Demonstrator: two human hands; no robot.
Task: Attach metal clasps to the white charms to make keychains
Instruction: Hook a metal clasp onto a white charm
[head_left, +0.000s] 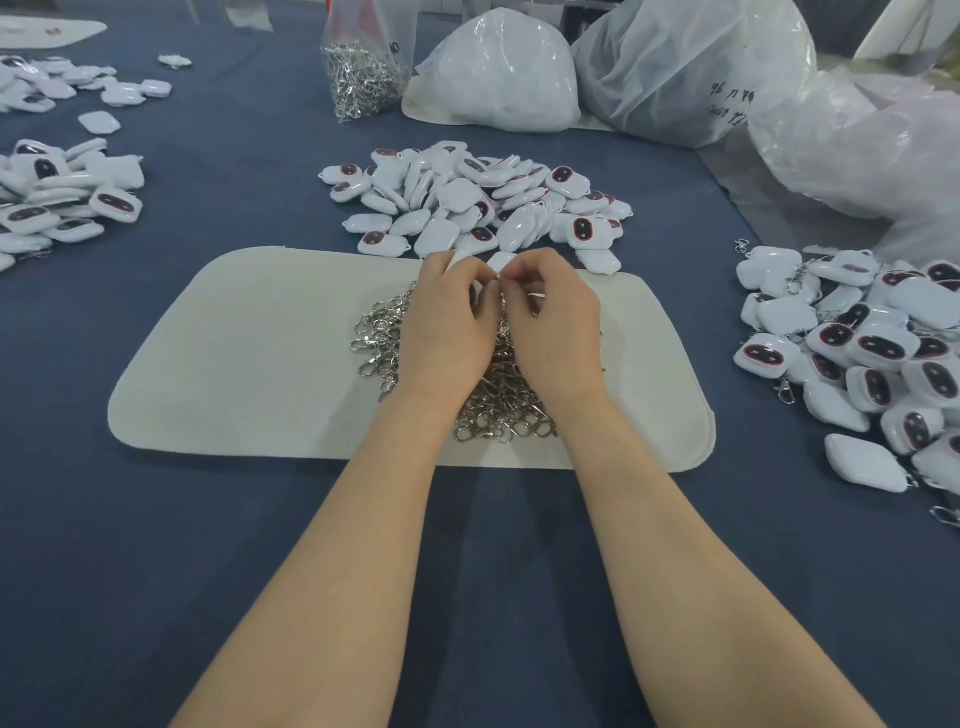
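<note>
The left hand (449, 317) and right hand (553, 317) meet fingertip to fingertip, both pinching a white charm (501, 261) just past the knuckles, with the clasps (498, 410) heaped under the palms. They look mid-attachment. Next, I'd judge, a clasp must be threaded through the charm's loop.

Soft, fairly bright, cool light falls evenly from above. Faint shadows lie beside the forearms on the pale mat (234, 364) and blue cloth (156, 545). The metal clasps (493, 400) glint, and glare streaks the plastic bags (498, 67) far right. The edges bow outward, and the far corners look perhaps slightly blurred.
</note>
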